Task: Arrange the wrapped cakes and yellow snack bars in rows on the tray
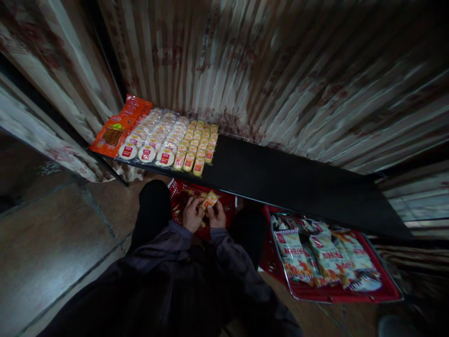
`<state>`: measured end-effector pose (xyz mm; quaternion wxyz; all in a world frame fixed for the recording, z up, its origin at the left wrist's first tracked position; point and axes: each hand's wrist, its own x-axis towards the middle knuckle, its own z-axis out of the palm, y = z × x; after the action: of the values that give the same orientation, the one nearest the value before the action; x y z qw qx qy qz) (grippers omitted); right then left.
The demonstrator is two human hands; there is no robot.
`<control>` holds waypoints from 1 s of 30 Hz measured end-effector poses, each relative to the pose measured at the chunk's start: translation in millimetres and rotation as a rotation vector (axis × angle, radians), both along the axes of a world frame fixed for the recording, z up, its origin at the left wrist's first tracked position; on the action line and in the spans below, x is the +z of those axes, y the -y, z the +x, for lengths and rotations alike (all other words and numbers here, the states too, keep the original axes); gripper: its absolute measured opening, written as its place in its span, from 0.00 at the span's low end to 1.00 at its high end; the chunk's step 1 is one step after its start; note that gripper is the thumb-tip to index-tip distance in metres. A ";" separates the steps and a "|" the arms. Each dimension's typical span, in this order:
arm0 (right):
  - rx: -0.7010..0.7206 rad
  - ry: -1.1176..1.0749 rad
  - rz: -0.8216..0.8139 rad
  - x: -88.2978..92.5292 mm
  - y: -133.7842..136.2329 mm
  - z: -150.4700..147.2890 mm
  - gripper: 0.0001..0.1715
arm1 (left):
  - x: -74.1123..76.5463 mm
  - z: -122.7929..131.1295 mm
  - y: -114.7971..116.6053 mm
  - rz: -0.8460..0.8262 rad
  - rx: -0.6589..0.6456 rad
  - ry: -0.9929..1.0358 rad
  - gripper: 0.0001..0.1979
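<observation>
A small yellow-wrapped snack cake [210,200] is held up over a red basket [229,202] between my knees. My right hand [217,216] pinches it from the right side. My left hand [192,214] is at its left edge, fingers curled and touching the wrapper. More yellow packs lie in the basket below, partly hidden by my hands. On the black shelf [280,173] ahead, rows of similar yellow-wrapped snack cakes [189,160] stand beside rows of round white wrapped cakes [146,152].
An orange snack bag [119,128] lies at the shelf's left end. Another red basket [386,288] at the right holds several pale snack bags [328,257]. A pleated patterned curtain [217,61] hangs behind the shelf. Tiled floor [66,248] shows at the left.
</observation>
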<state>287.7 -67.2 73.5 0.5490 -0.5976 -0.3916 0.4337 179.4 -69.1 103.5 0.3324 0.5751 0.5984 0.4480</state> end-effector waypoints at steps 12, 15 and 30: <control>-0.045 0.113 0.114 40.3 -48.5 6.6 0.34 | 40.0 11.3 -36.4 0.143 0.007 -0.029 0.13; -0.036 0.130 0.141 46.9 -67.7 8.2 0.34 | 46.6 13.5 -48.0 0.132 -0.002 -0.051 0.17; 0.003 0.340 0.179 48.3 -142.5 4.0 0.29 | 48.7 8.0 -74.2 0.363 -0.142 -0.642 0.27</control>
<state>291.7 75.3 121.8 0.5252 -0.6105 -0.5166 0.2908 187.4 5.1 152.2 0.0507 0.7759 0.5416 0.3196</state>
